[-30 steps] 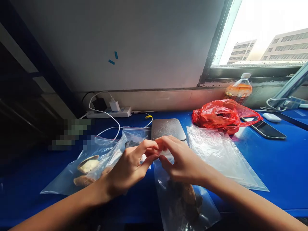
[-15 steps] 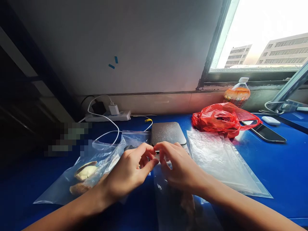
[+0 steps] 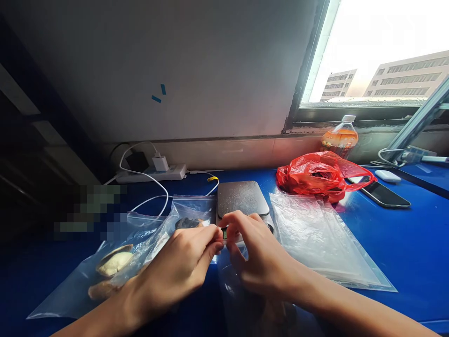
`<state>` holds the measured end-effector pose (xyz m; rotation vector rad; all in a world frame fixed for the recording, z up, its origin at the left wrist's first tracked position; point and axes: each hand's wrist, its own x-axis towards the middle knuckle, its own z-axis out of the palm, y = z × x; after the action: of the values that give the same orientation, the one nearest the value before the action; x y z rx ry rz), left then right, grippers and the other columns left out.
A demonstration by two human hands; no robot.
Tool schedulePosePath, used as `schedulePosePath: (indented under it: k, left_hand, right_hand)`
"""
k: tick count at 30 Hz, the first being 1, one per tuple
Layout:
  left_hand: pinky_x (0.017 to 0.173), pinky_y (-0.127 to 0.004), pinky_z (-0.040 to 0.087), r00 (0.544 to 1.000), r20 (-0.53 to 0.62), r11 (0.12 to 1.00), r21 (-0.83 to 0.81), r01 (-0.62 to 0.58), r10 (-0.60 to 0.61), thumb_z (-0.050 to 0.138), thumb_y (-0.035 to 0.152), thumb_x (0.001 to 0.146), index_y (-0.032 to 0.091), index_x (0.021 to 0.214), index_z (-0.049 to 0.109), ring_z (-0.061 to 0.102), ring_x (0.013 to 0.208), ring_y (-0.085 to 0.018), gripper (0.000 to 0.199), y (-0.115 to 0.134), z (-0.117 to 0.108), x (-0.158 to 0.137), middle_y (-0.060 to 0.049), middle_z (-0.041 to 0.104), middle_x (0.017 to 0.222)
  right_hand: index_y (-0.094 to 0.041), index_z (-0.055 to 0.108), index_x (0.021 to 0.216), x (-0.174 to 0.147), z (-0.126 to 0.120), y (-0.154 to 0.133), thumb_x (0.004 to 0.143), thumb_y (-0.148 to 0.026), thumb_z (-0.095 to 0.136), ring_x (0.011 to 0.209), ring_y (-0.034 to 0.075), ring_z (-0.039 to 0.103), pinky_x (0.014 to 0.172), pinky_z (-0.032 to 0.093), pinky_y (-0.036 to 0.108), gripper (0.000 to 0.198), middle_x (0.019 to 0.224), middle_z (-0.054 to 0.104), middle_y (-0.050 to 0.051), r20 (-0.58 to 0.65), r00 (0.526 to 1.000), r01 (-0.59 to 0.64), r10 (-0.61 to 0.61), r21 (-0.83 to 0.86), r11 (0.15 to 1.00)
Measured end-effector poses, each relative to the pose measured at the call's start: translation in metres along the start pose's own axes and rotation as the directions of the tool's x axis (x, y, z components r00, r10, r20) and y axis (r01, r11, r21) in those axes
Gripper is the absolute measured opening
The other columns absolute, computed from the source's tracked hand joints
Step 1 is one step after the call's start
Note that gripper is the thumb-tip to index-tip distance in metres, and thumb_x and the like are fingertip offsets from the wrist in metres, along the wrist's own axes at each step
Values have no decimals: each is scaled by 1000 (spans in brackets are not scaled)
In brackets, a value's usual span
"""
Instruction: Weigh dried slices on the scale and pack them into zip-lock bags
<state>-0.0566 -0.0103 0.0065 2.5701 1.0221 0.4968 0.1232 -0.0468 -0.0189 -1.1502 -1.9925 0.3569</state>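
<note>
My left hand (image 3: 187, 257) is closed in a pinch, thumb against fingers, at the upper left edge of a clear plastic bag (image 3: 235, 290). My right hand (image 3: 259, 255) curls at the same bag's top edge, its index finger arched close to the left fingertips. Something brown, dim and blurred, shows inside this bag below my right wrist. Just beyond both hands stands a digital scale (image 3: 242, 196) with a speckled dark plate. My fingers partly cover its small display.
Left lie clear zip bags (image 3: 66, 292) with brown and pale pieces, one holding a dark piece (image 3: 189, 223). Right are stacked flat plastic bags (image 3: 315, 238), a red plastic bag (image 3: 312, 175), a phone (image 3: 387, 193) and a drink bottle (image 3: 342, 138). A power strip (image 3: 175, 172) with cables sits behind.
My left fingers have closed from a looser curl into a tight pinch. The two hands have come slightly lower in view, uncovering part of the scale's display. The whole view has shifted a little.
</note>
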Motion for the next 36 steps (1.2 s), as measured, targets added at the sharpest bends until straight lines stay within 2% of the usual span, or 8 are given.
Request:
schedulePosePath:
  k: [5,12,21,26,29,33,34,36]
  left_hand:
    - [59,-22,42,998,-60,999,-22,-23,22,43,22,96,21,80,58,59,61,-10,22,-1,-8,-1,5,64,71]
    - [54,-20,42,993,-54,992,-75,103,-107,45,31,96,22,79,58,58,57,-10,23,-9,-24,0,6,64,65]
    - [45,-20,35,980,-104,985,-24,170,-171,47,40,93,22,75,60,51,51,-11,29,-17,-46,1,5,61,61]
    - [49,-21,41,967,-145,977,0,212,-210,48,43,91,22,76,62,54,53,-12,29,-22,-58,0,3,64,63]
    - [56,-22,46,922,-291,966,-31,258,-256,51,43,89,21,80,62,61,62,-14,26,-40,-69,-2,2,68,68]
    - [70,-30,54,826,-437,933,-115,342,-357,58,46,84,22,88,65,69,73,-20,26,-72,-77,-2,0,73,77]
    - [73,-30,55,816,-446,928,-118,352,-367,58,46,83,22,89,66,70,75,-21,26,-79,-76,0,0,73,79]
    - [75,-30,55,809,-464,927,-89,364,-362,58,44,84,22,93,66,70,78,-20,25,-91,-71,5,-1,74,82]
  right_hand:
    - [-21,45,106,3,-7,0,77,-6,47,77,18,61,72,42,35,32,87,65,2,-53,999,0,2,45,999]
    - [-22,45,100,10,-18,8,77,-9,48,82,19,62,75,45,39,27,88,64,2,-88,993,-71,75,48,996]
    - [-22,44,101,15,-36,17,80,-13,51,83,17,59,76,47,37,24,87,62,2,-158,982,-97,101,31,995]
    - [-22,48,100,16,-46,28,79,-14,51,79,16,59,74,48,34,23,83,62,2,-224,970,-88,90,18,996]
    - [-21,52,96,17,-67,48,79,-17,54,73,15,58,69,49,32,17,80,60,2,-377,919,-108,114,37,993]
    - [-23,56,97,17,-91,69,82,-25,60,66,15,58,55,45,28,16,78,60,2,-549,795,-172,259,206,963]
    - [-23,57,98,17,-92,69,82,-25,60,66,15,58,55,46,28,16,79,61,2,-565,785,-171,253,195,966]
    - [-23,60,97,18,-89,64,83,-23,60,67,16,60,59,49,30,14,79,63,3,-556,813,-156,170,73,985]
